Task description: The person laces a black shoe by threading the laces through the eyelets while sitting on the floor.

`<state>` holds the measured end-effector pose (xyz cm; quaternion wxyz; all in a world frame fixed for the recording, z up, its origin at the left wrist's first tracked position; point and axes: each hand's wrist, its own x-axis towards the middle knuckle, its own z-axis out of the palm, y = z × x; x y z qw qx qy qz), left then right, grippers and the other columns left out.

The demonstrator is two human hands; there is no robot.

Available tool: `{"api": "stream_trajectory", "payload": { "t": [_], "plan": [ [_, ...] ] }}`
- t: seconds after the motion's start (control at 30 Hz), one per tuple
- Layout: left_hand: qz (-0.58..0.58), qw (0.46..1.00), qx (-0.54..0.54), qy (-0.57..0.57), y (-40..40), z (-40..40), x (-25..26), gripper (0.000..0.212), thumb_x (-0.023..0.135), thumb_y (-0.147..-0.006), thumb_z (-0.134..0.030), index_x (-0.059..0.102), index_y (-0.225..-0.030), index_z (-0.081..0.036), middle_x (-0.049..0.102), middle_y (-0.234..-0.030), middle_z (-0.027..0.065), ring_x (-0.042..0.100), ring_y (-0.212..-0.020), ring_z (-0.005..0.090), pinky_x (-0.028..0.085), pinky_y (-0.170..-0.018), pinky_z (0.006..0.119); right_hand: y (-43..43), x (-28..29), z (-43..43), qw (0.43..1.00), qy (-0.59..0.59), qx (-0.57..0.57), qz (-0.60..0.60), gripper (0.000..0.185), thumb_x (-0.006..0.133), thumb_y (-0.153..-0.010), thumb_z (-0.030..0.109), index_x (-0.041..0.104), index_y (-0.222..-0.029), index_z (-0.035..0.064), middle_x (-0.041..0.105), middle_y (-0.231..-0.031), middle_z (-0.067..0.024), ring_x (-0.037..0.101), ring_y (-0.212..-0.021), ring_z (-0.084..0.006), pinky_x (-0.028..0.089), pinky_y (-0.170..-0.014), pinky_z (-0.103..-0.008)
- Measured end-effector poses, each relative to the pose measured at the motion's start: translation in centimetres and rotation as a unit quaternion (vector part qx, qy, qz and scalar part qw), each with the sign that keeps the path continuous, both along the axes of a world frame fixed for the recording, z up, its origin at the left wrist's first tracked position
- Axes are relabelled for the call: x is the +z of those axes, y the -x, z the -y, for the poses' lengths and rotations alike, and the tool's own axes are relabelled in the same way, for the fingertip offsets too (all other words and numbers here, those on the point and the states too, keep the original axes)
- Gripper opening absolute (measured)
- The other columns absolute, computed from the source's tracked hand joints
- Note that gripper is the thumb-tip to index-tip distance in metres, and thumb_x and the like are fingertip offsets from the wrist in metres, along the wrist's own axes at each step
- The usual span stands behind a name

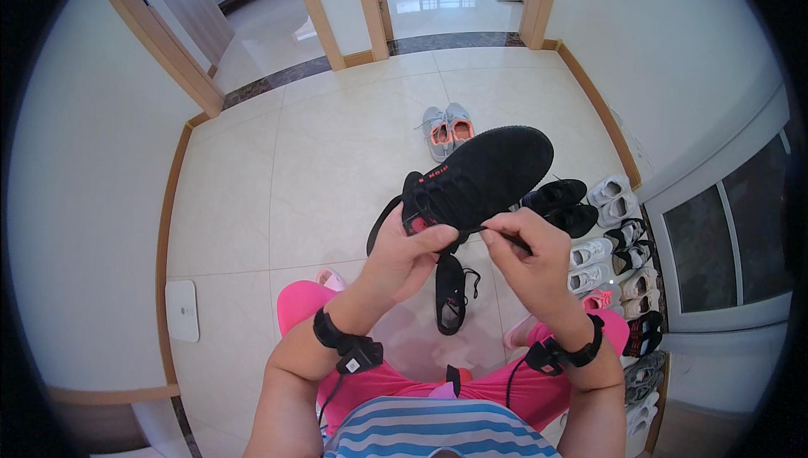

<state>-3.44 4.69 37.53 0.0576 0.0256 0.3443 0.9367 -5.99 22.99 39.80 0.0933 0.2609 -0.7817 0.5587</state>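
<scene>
A black sneaker (pixel 499 167) with red lettering is held up in front of me, its toe pointing to the upper right. My left hand (pixel 407 256) grips it around the tongue and collar area, thumb on top. Between the thumb and fingers of my right hand (pixel 530 256) is a black shoelace (pixel 475 230) at the side of that sneaker. Below my hands, a second black shoe (pixel 450 297) lies on the tiled floor with its lace loose beside it.
Grey sneakers with orange lining (pixel 448 129) stand on the floor ahead. Rows of shoes, including white sneakers (pixel 590 253) and black shoes (pixel 565 205), line the right side by a glazed door (pixel 701 249). A white bathroom scale (pixel 182 311) lies by the left wall.
</scene>
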Motion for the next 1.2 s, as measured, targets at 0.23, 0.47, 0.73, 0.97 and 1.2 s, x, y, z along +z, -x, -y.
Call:
{"api": "stream_trajectory", "payload": {
  "t": [0.23,0.47,0.73,0.97,1.2],
  "plan": [
    [-0.035,0.992,0.039,0.114,-0.2,-1.4,-0.8,0.047,0.069,-0.082,0.005,0.05,-0.125,0.002,0.062,-0.113,0.0096,0.062,-0.102,0.0159,0.052,-0.089,0.031,0.2,-0.8,0.7,0.994,-0.038,0.003,-0.097,0.012,0.071,-0.077,0.0,0.067,-0.087,0.0022,0.062,-0.072,-0.0072,0.058,-0.054,-0.0148,0.044,-0.049,-0.0273],
    [0.036,0.985,0.099,0.136,-0.3,-1.4,-1.6,0.037,0.068,-0.085,0.0,0.053,-0.118,0.003,0.064,-0.106,0.0087,0.063,-0.094,0.0146,0.053,-0.083,0.029,0.2,-0.2,0.4,0.997,-0.045,0.028,-0.057,0.01,0.072,-0.076,0.001,0.069,-0.086,0.0026,0.06,-0.07,-0.0062,0.056,-0.053,-0.0127,0.04,-0.047,-0.0255],
    [0.073,0.989,0.119,0.048,2.0,1.1,-2.1,0.035,0.059,-0.084,0.006,0.055,-0.119,0.006,0.064,-0.108,0.0118,0.064,-0.098,0.0214,0.052,-0.087,0.033,-1.4,5.1,-3.5,0.986,0.093,0.138,0.024,0.014,0.073,-0.073,-0.004,0.071,-0.087,-0.002,0.068,-0.076,-0.0092,0.06,-0.061,-0.0123,0.044,-0.055,-0.0217],
    [0.114,0.991,0.064,-0.033,2.2,1.2,-1.9,0.04,0.056,-0.085,0.006,0.049,-0.125,0.007,0.061,-0.116,0.0147,0.061,-0.104,0.0238,0.051,-0.091,0.037,-1.2,3.8,-2.4,0.978,0.167,0.117,0.037,0.024,0.07,-0.075,-0.011,0.07,-0.098,-0.0027,0.071,-0.089,-0.0136,0.065,-0.068,-0.0156,0.051,-0.063,-0.0244],
    [0.171,0.98,0.0,-0.105,1.3,1.3,-1.0,0.03,0.054,-0.088,0.003,0.053,-0.118,0.007,0.062,-0.116,0.0155,0.062,-0.107,0.0251,0.049,-0.097,0.038,0.6,2.0,-2.0,0.991,-0.027,0.097,-0.093,0.025,0.07,-0.077,-0.006,0.069,-0.102,-0.0007,0.07,-0.088,-0.0128,0.068,-0.075,-0.0211,0.053,-0.066,-0.0289]
  ]
}}
